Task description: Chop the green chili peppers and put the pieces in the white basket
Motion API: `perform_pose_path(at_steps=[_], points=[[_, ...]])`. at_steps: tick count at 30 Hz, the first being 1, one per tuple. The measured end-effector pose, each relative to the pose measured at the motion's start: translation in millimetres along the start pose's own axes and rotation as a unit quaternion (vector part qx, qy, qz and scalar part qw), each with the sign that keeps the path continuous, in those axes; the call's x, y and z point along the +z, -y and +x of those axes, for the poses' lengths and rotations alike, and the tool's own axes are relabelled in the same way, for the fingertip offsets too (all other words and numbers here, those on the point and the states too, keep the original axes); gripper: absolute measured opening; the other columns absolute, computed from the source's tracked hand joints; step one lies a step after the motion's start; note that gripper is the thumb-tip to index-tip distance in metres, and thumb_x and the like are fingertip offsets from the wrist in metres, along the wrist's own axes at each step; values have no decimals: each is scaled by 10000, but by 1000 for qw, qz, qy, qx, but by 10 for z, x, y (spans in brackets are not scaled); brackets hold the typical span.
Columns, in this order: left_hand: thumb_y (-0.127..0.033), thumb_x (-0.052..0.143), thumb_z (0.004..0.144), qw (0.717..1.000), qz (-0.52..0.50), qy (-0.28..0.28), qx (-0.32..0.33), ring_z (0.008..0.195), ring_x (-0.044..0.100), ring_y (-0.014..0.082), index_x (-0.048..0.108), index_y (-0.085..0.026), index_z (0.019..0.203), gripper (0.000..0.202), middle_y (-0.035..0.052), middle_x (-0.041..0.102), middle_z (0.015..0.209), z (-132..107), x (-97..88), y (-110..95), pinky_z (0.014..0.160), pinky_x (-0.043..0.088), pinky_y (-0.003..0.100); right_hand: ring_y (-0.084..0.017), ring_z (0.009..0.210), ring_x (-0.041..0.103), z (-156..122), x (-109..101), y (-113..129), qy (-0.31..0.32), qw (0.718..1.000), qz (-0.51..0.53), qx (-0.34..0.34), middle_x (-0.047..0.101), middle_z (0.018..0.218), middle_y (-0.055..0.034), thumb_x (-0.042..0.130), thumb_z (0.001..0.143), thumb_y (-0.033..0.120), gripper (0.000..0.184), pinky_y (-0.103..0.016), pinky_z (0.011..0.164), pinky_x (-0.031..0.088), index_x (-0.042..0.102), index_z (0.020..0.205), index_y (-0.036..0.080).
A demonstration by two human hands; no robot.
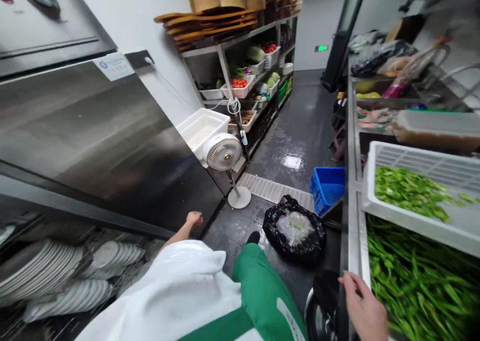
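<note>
My left hand (194, 218) hangs low beside the steel cabinet front (112, 136), its fingers curled into a loose fist with nothing visible in it. On the other side, my right hand (363, 302) is at the metal counter edge (360, 253), fingers partly bent and a gap showing beside the thumb. No object shows in it. Whether it touches the edge, I cannot tell. Close to it, long green peppers (420, 281) lie heaped on the counter. Above them a white plastic basket (420, 218) holds cut green peppers (408, 188).
A black bag-lined bin (275, 236) and a blue crate (325, 173) stand on the wet floor. Nearer the cabinet is a standing fan (225, 153). Vegetable shelves (221, 73) line the wall; stacked plates (48, 266) sit at lower left.
</note>
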State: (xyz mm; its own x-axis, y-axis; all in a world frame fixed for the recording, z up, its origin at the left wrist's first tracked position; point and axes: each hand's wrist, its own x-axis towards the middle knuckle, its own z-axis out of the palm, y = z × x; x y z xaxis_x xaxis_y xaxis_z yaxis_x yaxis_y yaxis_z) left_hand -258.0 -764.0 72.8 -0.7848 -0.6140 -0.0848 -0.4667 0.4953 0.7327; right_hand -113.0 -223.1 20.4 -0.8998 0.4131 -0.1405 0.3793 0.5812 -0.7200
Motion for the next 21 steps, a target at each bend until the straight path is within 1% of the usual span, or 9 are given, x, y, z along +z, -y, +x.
perform_pose_path(at_steps=[2,4,6,8,11,14,16,18,21], points=[[-300,608,1024,998,-47,-17,-27,682,663,126,674,-120,993,194,-3,675,785,776,-70,80,639,570,254,-382,902,770,443,446,672,47,997,19,-56,818,955,-75,507,846,669,403,-490,788,629,727,943,346],[-209,533,1013,994,-95,-38,-24,628,640,103,669,-138,955,164,-22,649,697,1609,-105,59,620,539,213,-367,927,769,908,877,1419,78,988,24,-132,817,987,-76,520,848,659,404,-466,819,623,743,933,333],[-165,487,986,989,-139,-59,0,660,643,89,680,-156,998,193,-15,675,740,2415,-128,-66,659,536,194,-337,973,764,1396,1276,2237,117,970,27,-212,812,1033,-80,543,871,625,389,-426,880,605,754,950,308],[-146,466,968,981,-183,-61,29,695,642,83,691,-156,1031,234,2,700,798,3137,-132,-251,709,539,192,-311,1010,751,1914,1675,3103,135,955,33,-263,802,1065,-97,528,920,586,396,-409,951,570,752,991,268],[-134,459,955,975,-219,-32,18,721,644,89,702,-147,1017,250,19,716,826,4018,-52,-517,757,543,206,-282,969,750,2716,2380,4382,183,934,57,-301,794,1028,-124,523,945,530,391,-379,910,569,733,1010,207],[-194,573,955,975,-220,25,-12,727,628,106,719,-150,983,155,27,715,834,4635,158,-670,699,515,193,-253,883,748,3426,3210,5463,232,927,42,-291,783,1006,-147,532,945,442,357,-346,819,567,720,1031,151],[-276,630,967,972,-223,69,-30,715,613,107,723,-157,1026,162,32,715,873,4904,336,-701,646,489,182,-221,834,733,3782,3769,6014,255,926,6,-277,778,1010,-153,520,953,364,329,-325,803,554,717,1057,120],[-366,635,988,965,-227,120,-54,658,592,105,709,-167,1127,254,34,711,882,5079,504,-682,587,466,182,-201,829,709,4025,4289,6418,280,917,-46,-279,774,975,-146,515,960,304,311,-310,824,541,721,1070,98],[-456,625,999,951,-233,184,-89,611,581,100,632,-205,1313,402,38,716,933,5219,692,-582,528,439,175,-193,874,673,4201,4949,6773,338,891,-115,-282,760,887,-110,566,948,244,243,-286,869,522,741,1028,97]])
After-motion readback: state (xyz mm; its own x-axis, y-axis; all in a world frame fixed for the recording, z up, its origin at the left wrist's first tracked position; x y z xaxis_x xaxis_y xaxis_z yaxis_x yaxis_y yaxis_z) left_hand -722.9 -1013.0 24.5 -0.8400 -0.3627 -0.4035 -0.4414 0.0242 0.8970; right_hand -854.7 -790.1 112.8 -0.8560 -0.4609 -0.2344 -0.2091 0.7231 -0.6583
